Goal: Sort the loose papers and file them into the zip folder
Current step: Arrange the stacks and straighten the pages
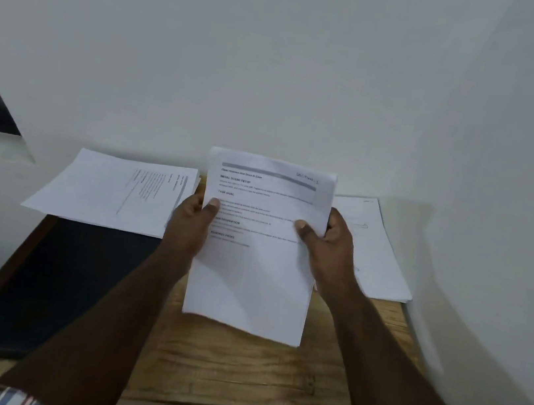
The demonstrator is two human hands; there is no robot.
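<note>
Left hand [191, 222] and right hand [330, 243] grip one printed paper stack [256, 252]; two paper piles [114, 193] [375, 253], seemingly one dark zip folder [49, 284] on wooden table [233, 370]; white wall [279, 65] behind.

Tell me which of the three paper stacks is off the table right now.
The middle stack, held upright by the left hand and right hand. The left stack and right stack lie flat.

Single head-worn view, wide-angle. Camera looked forward and down from above the person's forearms onto a wooden table [233, 370] set against a white wall [281, 48]. Close range: both forearms entered from 5 and 7 o'clock. Wall filled the upper half, toward 12 o'clock. Edges bowed by lens distortion.
</note>
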